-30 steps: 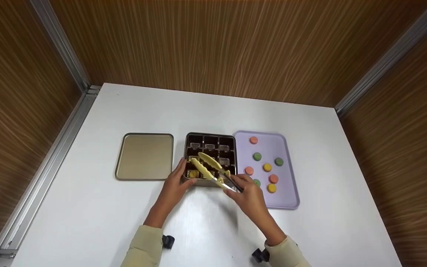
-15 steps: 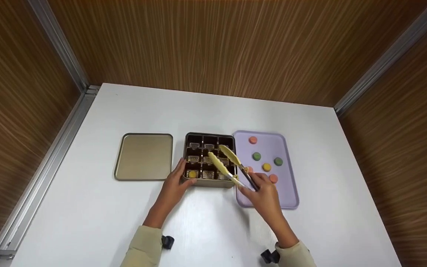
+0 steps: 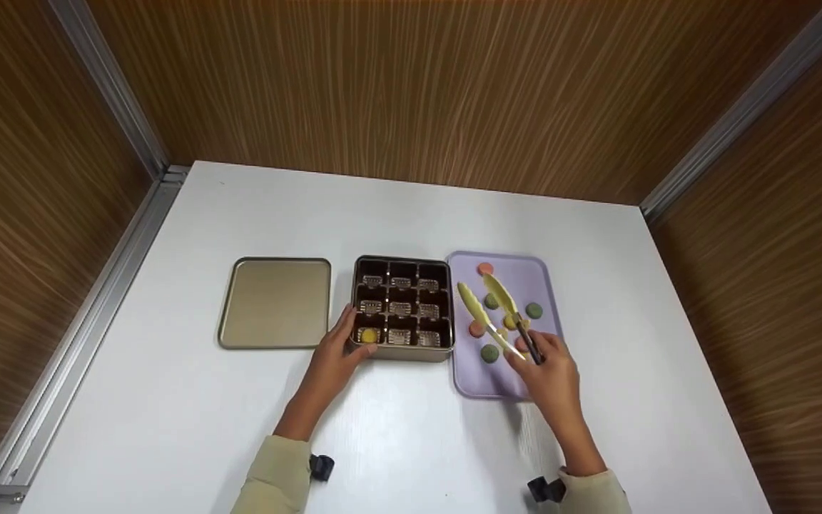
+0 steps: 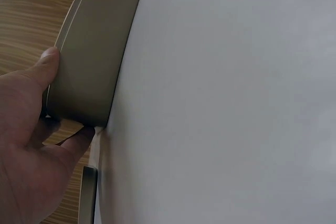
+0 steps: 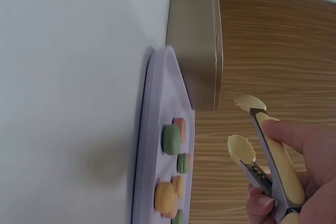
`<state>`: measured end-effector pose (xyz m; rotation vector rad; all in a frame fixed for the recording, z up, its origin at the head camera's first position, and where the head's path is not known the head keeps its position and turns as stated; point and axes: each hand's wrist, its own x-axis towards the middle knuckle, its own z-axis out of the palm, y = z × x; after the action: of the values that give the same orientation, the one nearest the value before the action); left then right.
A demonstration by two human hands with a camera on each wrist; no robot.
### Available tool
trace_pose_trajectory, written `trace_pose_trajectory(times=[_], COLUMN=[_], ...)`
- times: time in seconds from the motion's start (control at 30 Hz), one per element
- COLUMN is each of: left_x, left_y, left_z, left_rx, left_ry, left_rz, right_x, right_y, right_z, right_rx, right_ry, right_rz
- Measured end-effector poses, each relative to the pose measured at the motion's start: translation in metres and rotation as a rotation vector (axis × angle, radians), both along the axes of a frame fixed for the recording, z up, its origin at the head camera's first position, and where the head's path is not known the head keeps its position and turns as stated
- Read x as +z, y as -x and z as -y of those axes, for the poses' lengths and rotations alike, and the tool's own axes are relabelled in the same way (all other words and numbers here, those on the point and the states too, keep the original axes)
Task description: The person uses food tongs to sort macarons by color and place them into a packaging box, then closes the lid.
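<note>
In the head view my left hand [image 3: 332, 360] grips the near left corner of a gold tin box [image 3: 411, 353], thumb on the front and fingers along the side. A dark insert divides the box into several compartments; a yellow macaron [image 3: 369, 335] sits in the front left one. My right hand [image 3: 555, 375] holds a pair of tongs [image 3: 501, 294] with cream scalloped heads spread apart and nothing between them. The tongs hang over a lilac tray [image 3: 475, 378] bearing several macarons, among them green [image 3: 489, 353], pink [image 3: 485, 269] and yellow [image 5: 164, 196] ones.
A flat gold lid [image 3: 275, 303] lies on the white table [image 3: 411, 442] left of the box. The tray stands right against the box's right side. Wood-grain panels [image 3: 397, 93] rise behind and at both sides.
My right hand has carried the spread tongs rightward from over the box to over the tray. My left hand has stayed at the box corner.
</note>
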<state>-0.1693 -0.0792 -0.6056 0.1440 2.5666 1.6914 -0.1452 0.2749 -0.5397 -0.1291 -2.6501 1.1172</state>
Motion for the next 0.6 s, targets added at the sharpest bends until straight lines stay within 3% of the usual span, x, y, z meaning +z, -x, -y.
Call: trace_pose_trajectory(times=[0.27, 0.6], left_x=[-0.002, -0.001], left_y=[-0.001, 0.000], left_z=[-0.001, 0.001], left_rx=[0.006, 0.003], left_ry=[-0.005, -0.012], left_rz=[-0.025, -0.021], right_x=[-0.003, -0.010], right_y=[0.009, -0.007], right_z=[-0.011, -0.028], right_rx=[-0.044, -0.072], right_ry=[-0.052, -0.035], right_rz=[-0.009, 0.095])
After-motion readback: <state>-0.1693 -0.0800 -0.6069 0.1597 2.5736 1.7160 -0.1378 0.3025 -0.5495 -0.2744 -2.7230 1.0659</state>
